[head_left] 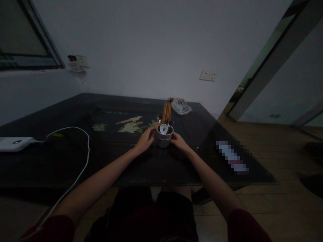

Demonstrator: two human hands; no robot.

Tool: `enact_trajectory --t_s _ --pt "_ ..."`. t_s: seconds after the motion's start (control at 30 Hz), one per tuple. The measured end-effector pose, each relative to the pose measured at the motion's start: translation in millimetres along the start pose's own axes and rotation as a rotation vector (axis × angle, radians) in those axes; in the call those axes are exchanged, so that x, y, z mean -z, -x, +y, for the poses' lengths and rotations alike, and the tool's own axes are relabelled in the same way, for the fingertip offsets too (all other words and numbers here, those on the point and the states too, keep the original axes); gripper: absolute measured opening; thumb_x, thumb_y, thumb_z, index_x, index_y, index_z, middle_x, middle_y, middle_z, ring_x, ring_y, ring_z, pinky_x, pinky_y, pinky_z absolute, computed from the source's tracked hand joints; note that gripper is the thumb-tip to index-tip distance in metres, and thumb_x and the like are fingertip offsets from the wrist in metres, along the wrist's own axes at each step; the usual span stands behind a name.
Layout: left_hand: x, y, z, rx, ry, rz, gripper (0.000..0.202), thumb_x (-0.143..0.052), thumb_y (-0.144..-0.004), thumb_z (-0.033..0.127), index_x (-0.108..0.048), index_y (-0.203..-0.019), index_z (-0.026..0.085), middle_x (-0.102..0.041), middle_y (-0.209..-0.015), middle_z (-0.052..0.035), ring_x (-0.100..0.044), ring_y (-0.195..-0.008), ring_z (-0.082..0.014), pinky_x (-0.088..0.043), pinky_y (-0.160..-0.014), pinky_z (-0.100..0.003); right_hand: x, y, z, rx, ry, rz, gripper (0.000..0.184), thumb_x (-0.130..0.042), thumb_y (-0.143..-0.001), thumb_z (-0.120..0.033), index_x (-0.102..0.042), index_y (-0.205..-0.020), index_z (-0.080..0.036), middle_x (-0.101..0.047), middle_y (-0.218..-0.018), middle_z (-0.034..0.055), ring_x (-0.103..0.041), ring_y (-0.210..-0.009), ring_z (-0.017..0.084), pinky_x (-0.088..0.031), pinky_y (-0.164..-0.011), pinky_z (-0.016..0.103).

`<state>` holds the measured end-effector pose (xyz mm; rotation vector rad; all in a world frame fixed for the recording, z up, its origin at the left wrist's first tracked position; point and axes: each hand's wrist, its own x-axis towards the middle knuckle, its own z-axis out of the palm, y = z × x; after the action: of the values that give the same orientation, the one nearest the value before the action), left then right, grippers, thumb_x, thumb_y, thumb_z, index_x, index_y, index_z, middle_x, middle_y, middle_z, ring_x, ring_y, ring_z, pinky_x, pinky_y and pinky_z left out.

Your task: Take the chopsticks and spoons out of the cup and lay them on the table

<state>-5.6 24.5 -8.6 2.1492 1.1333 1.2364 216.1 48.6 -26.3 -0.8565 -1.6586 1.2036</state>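
Observation:
A small light-coloured cup (164, 142) stands upright on the dark table in front of me. My left hand (146, 139) is closed against its left side, and my right hand (179, 142) grips it from the right. Out of the cup rise several wooden chopsticks (167, 111), leaning back. Metal spoons (159, 117) stick up around them. A white spoon with a blue mark (164, 129) rests at the front of the cup's mouth. The fingertips behind the cup are partly hidden, and the picture is dim.
A crumpled clear plastic bag (181, 107) lies behind the cup on the glossy table (161, 168). At the left is a white device (16, 144) with a white cable (88, 148) running toward me. A blurred-out flat object (232, 157) lies near the right edge. A wall bounds the back.

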Motion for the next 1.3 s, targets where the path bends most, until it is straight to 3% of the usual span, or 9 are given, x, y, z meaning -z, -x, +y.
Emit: enact_trajectory --t_s 0.27,0.47,0.6,0.83,0.97,1.17,1.3 --pt "0.2 0 0 -0.010 0.023 0.033 0.034 -0.047 -0.083 0.016 -0.050 -0.117 0.014 -0.059 -0.111 -0.0112 -0.057 -0.100 -0.0209 -0.047 -0.085 -0.036 -4 4 1 -0.008 -0.066 -0.142 0.066 -0.057 -0.056 -0.008 -0.051 -0.121 -0.016 -0.059 -0.124 0.0083 -0.054 -0.115 0.024 -0.037 -0.103 0.041" --pt "0.7 -1 0 -0.001 0.074 0.062 0.032 -0.048 -0.083 0.018 -0.051 -0.114 0.015 -0.059 -0.111 -0.0116 -0.057 -0.100 -0.0215 -0.047 -0.087 -0.038 -7 9 -11 0.011 0.051 -0.210 0.083 -0.069 -0.056 -0.012 -0.039 -0.133 -0.015 -0.046 -0.138 0.0116 -0.041 -0.128 0.025 -0.026 -0.111 0.041" --pt "1.0 -1 1 0.002 0.091 0.057 0.032 -0.048 -0.083 0.019 -0.052 -0.114 0.015 -0.059 -0.111 -0.0116 -0.058 -0.099 -0.0213 -0.047 -0.087 -0.037 -15 13 -20 0.015 0.147 -0.158 0.092 -0.081 -0.053 -0.024 -0.038 -0.134 -0.015 -0.045 -0.139 0.0125 -0.040 -0.130 0.026 -0.024 -0.113 0.041" --pt "5.9 -3 1 0.055 0.148 0.066 0.026 -0.047 -0.084 0.025 -0.056 -0.106 0.016 -0.062 -0.106 -0.0089 -0.058 -0.099 -0.0212 -0.046 -0.089 -0.037 -31 14 -21 0.016 0.143 0.006 0.086 -0.083 -0.054 -0.034 -0.043 -0.128 -0.015 -0.053 -0.130 0.0126 -0.047 -0.123 0.025 -0.029 -0.110 0.042" --pt "10.3 -5 1 0.134 0.208 0.028 0.027 -0.044 -0.087 0.034 -0.058 -0.102 0.017 -0.064 -0.102 -0.0068 -0.058 -0.098 -0.0203 -0.045 -0.088 -0.035 -32 14 -19 0.006 0.147 0.013 0.084 -0.083 -0.054 -0.034 -0.044 -0.126 -0.017 -0.054 -0.130 0.0122 -0.048 -0.122 0.026 -0.031 -0.108 0.043" --pt "14.2 -11 3 0.312 0.416 0.030 0.046 -0.045 -0.084 0.054 -0.056 -0.111 0.018 -0.063 -0.110 -0.0078 -0.058 -0.104 -0.0222 -0.049 -0.081 -0.032 -30 12 -14 0.021 0.090 -0.014 0.085 -0.083 -0.054 -0.032 -0.043 -0.128 -0.018 -0.053 -0.131 0.0112 -0.048 -0.123 0.026 -0.033 -0.107 0.043" --pt "26.8 -17 14 0.401 0.639 -0.077 0.045 -0.057 -0.081 0.048 -0.055 -0.116 0.020 -0.057 -0.126 -0.0101 -0.053 -0.116 -0.0236 -0.046 -0.089 -0.035 -31 12 -16 0.020 0.091 -0.008 0.085 -0.083 -0.054 -0.032 -0.043 -0.128 -0.019 -0.053 -0.132 0.0112 -0.047 -0.124 0.027 -0.030 -0.108 0.045"
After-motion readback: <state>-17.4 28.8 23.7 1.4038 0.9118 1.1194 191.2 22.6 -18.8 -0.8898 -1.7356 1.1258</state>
